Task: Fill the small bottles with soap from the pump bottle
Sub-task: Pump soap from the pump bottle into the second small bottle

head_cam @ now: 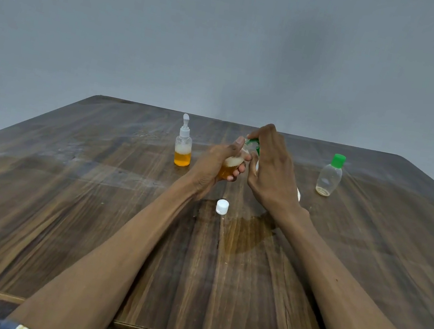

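Observation:
A clear pump bottle (184,145) with orange soap and foam stands at the table's far middle. Just right of it my left hand (217,164) grips a small clear bottle (231,166) holding orange soap and foam, lifted off the table. My right hand (269,169) is over that bottle's top, fingers pinching its green cap (254,144). Another small clear bottle (330,176) with a green cap stands upright at the far right, nearly empty. A loose white cap (222,207) lies on the table in front of my hands.
The wooden table (90,201) has a wet soap smear (247,234) just behind my right wrist. A small white object (298,195) peeks out beside my right hand, mostly hidden. A grey wall stands behind the table's far edge.

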